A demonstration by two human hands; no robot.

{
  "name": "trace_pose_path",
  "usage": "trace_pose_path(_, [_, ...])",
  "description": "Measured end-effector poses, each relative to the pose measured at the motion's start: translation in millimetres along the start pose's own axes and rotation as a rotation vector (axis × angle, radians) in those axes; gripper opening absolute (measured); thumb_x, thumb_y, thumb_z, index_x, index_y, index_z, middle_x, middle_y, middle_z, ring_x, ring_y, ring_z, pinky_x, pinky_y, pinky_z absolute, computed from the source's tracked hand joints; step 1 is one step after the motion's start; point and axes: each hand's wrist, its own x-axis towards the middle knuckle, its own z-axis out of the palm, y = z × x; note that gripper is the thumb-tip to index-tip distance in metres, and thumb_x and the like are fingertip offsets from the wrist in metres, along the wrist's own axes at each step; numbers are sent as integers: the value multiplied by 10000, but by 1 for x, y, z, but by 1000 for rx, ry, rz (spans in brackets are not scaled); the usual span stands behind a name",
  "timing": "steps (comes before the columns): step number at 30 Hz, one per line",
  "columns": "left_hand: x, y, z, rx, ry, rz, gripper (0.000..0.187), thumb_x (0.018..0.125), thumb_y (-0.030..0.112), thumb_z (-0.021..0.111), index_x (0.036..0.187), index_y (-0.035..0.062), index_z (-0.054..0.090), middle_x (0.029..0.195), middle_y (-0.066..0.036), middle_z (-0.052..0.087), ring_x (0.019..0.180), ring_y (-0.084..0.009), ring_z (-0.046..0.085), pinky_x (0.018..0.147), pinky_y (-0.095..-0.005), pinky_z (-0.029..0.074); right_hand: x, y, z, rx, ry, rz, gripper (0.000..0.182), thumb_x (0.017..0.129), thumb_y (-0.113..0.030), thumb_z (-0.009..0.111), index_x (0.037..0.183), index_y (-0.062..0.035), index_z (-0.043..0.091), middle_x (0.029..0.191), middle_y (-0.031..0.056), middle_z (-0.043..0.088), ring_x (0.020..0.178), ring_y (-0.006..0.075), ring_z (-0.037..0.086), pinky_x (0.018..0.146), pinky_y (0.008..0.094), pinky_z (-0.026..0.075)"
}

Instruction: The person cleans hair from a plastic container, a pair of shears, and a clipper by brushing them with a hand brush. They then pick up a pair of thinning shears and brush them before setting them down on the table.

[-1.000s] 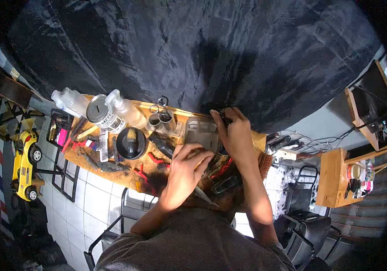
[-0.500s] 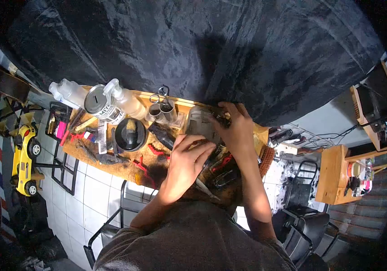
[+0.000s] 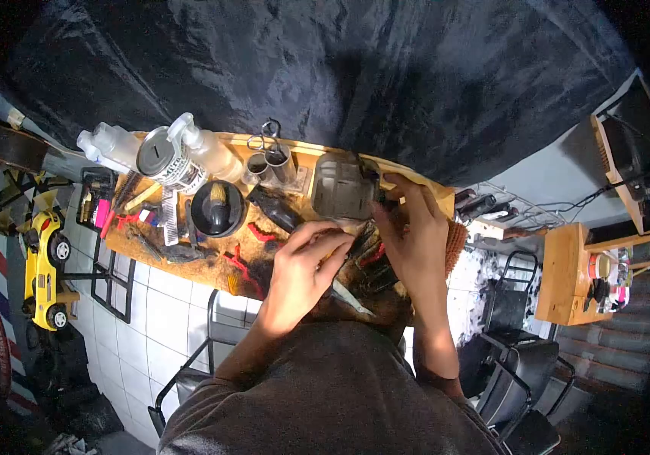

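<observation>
My left hand (image 3: 298, 274) is over the middle of the wooden tabletop, with thumb and fingertips pressed together. Whatever may be between them is too small or hidden to name. My right hand (image 3: 420, 243) hovers just right of a grey see-through plastic container (image 3: 345, 186), thumb and fingers apart and curved over dark items at the table's right end. I see nothing held in it. Below the hands lies a slim silver-coloured tool (image 3: 353, 299). A black hair clipper (image 3: 274, 208) rests left of the container, close to red plastic pieces (image 3: 262, 232).
Left on the table (image 3: 139, 241) stand spray bottles (image 3: 211, 158), a tin can (image 3: 169, 158), a black bowl (image 3: 207, 220) with a brush, and a pale comb (image 3: 170, 216). Scissors (image 3: 268, 136) stand in metal cups. Dark cloth (image 3: 264, 68) hangs behind; chairs (image 3: 518, 371) stand on the floor.
My right hand has drawn back to the right and downward from the container, which now shows more fully. My left hand stays pinched, nearly in place. The view has shifted slightly.
</observation>
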Motion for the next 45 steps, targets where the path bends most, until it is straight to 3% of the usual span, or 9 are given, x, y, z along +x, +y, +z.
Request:
trace_pose_path(7, [-23, -20, 4, 270, -286, -41, 246, 785, 112, 666, 1005, 13, 614, 950, -160, 612, 875, -351, 601, 745, -401, 497, -31, -4, -6, 48, -19, 72, 303, 790, -10, 665, 1085, -8, 596, 868, 104, 608, 623, 170, 591, 574, 279, 452])
trace_pose_path(9, [-26, -17, 7, 343, -342, -113, 290, 780, 135, 671, 1027, 10, 585, 952, -172, 602, 889, -354, 595, 759, -413, 492, -42, -9, -11, 106, -29, 112, 250, 789, -20, 661, 1028, 9, 595, 844, 159, 577, 753, 331, 592, 647, 393, 472])
trace_pose_path(13, [-30, -27, 21, 325, -339, -133, 293, 739, 138, 711, 973, 11, 588, 949, -173, 607, 881, -370, 594, 742, -438, 484, -66, -1, -19, 69, 16, 239, 203, 792, -33, 668, 981, 6, 609, 827, 152, 581, 737, 306, 589, 629, 365, 461])
trace_pose_path(20, [-33, -36, 37, 443, -317, -127, 273, 753, 119, 696, 981, 11, 590, 930, -180, 616, 848, -370, 603, 718, -439, 490, -127, 31, -34, 53, 241, 554, 119, 847, -66, 645, 903, 13, 575, 716, 53, 535, 619, 103, 492, 591, 256, 415])
trace_pose_path(29, [-23, -35, 29, 344, -318, -66, 220, 760, 101, 689, 937, -5, 613, 861, -175, 633, 789, -350, 622, 661, -407, 489, -159, 35, -28, -25, 219, 700, 241, 848, -172, 676, 942, -24, 511, 677, 21, 555, 603, 76, 492, 537, 236, 399])
trace_pose_path(37, [-12, -22, 18, 65, -429, -124, 196, 751, 67, 683, 910, -35, 632, 840, -206, 638, 757, -336, 644, 658, -384, 490, -165, 39, -26, -270, 4, 742, 356, 740, -226, 757, 920, 29, 585, 741, 163, 636, 641, 261, 617, 629, 346, 491])
trace_pose_path(39, [-5, -14, 15, 13, -540, -165, 177, 749, 71, 681, 878, -42, 633, 797, -189, 634, 717, -308, 643, 635, -361, 486, -168, 45, -27, -196, -50, 739, 350, 768, -178, 719, 1020, 9, 565, 908, 213, 650, 808, 407, 631, 701, 438, 505])
trace_pose_path(43, [-3, -20, 15, -120, -737, -269, 240, 822, 107, 676, 1023, -12, 626, 817, -19, 630, 693, -58, 526, 603, -244, 430, -159, 35, -37, -168, -28, 725, 308, 767, -114, 684, 1011, 28, 561, 839, 216, 655, 758, 363, 654, 678, 413, 509])
trace_pose_path(45, [-5, -26, 23, -272, -728, -229, 232, 829, 102, 666, 1024, -14, 620, 808, -26, 614, 712, -71, 530, 632, -247, 433, -151, 25, -41, 55, 136, 809, 234, 774, -100, 646, 940, 47, 571, 695, 146, 613, 593, 191, 569, 572, 327, 455])
